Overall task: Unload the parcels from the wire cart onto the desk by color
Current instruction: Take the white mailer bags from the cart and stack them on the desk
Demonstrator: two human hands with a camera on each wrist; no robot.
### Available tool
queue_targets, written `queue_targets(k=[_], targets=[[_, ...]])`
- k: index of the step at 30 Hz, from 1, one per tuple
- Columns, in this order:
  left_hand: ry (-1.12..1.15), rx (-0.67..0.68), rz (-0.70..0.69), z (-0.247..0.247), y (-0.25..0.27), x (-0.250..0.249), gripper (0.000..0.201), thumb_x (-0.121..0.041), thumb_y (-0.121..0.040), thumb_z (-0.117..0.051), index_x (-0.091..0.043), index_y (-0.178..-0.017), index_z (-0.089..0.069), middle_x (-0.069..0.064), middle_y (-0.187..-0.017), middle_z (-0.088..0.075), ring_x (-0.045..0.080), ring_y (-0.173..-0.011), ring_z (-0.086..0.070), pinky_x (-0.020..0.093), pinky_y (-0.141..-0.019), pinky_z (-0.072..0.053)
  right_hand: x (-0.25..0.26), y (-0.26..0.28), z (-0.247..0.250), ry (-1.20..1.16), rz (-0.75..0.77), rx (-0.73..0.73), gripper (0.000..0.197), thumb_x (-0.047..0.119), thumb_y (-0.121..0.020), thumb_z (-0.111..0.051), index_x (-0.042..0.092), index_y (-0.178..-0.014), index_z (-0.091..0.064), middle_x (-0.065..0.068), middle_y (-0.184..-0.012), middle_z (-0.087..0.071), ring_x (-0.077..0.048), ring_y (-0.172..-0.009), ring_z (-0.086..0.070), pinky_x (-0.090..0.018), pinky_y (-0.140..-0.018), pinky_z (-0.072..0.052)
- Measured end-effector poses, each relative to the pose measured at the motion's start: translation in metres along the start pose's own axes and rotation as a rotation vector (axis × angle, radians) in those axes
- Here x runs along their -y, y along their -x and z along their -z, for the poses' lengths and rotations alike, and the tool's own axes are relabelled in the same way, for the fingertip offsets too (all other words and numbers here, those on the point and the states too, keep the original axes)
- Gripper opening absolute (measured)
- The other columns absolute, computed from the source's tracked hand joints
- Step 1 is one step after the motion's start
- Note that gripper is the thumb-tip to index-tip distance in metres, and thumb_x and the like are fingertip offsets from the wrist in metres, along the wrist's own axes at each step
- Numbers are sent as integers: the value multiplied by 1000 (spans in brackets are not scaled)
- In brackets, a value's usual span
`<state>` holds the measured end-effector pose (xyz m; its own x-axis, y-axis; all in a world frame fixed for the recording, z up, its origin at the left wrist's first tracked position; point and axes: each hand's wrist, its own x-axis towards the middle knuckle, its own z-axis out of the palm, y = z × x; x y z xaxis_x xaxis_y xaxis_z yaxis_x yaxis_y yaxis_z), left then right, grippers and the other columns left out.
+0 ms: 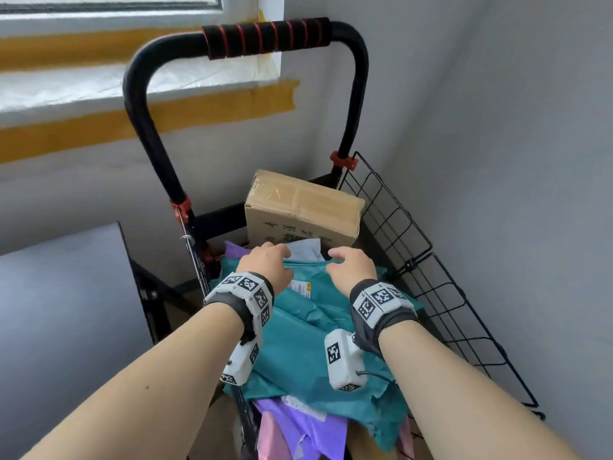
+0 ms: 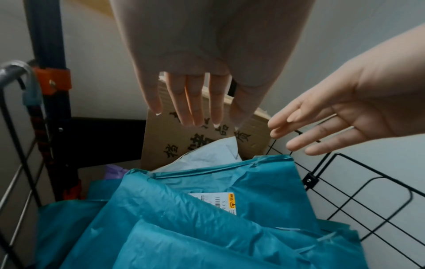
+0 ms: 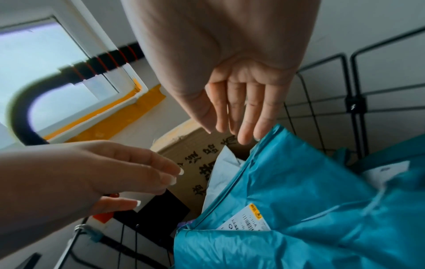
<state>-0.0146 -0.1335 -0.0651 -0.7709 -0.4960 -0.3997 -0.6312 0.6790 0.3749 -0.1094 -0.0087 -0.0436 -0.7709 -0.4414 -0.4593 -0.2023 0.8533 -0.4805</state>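
A black wire cart (image 1: 404,234) holds teal mailer bags (image 1: 311,330) on top, purple bags (image 1: 298,429) beneath, a pale grey bag (image 1: 306,249) and a brown cardboard box (image 1: 302,207) standing at the far end. My left hand (image 1: 268,260) and right hand (image 1: 348,263) hover side by side over the far edge of the top teal bag (image 2: 207,209), fingers straight and spread, holding nothing. In the right wrist view my right fingertips (image 3: 243,138) are just above the teal bag (image 3: 299,191), near the box (image 3: 195,154).
The cart's black handle (image 1: 265,38) with a red-striped foam grip rises ahead. A grey desk surface (image 1: 63,300) lies at the left. A grey wall stands close on the right, and a window sill with yellow tape (image 1: 212,111) lies behind.
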Motion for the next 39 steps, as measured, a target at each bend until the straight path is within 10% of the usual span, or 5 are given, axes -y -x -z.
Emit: queue_targets(k=[13, 17, 21, 32, 39], targets=[[140, 115, 197, -41, -29, 45, 51, -27, -88, -53, -20, -136, -40, 9, -135, -44, 26, -124, -44, 37, -104, -39, -3, -81, -54, -293, -222, 311, 63, 12, -87, -64, 10, -143, -35, -16, -107, -62, -19, -60, -59, -30, -58, -56], [137, 75, 183, -38, -28, 41, 59, -25, -88, -55, -19, -141, -32, 10, -137, -41, 28, -125, -43, 40, -102, -40, -3, -60, -55, 38, -160, 465, 11, 24, -85, -63, 15, -80, -58, -3, -67, -54, -20, -52, -55, -35, -61, -58], [116, 88, 168, -30, -23, 35, 64, -22, -86, -57, -20, -143, -28, 10, -142, -37, 27, -128, -40, 42, -103, -39, -7, -46, -44, 177, -99, 477, 32, 20, -88, -54, 20, -61, -37, 1, -58, -41, -18, -47, -46, -23, -43, -40], [148, -25, 182, 11, 20, -2, 68, -22, -83, -59, -20, -144, -29, 9, -143, -36, 26, -129, -40, 40, -105, -38, 42, 8, 63, -12, 250, 186, 20, 19, -100, -33, 8, -98, -50, -13, -91, -61, -28, -58, -69, -27, -45, -46], [167, -196, 157, 46, 53, -34, 77, -25, -84, -61, -20, -148, -19, 9, -146, -32, 27, -130, -37, 41, -105, -38, 64, 47, 123, -200, 378, -19, 30, 23, -94, -42, 12, -65, -44, -5, -68, -53, -28, -62, -71, -44, -75, -53]])
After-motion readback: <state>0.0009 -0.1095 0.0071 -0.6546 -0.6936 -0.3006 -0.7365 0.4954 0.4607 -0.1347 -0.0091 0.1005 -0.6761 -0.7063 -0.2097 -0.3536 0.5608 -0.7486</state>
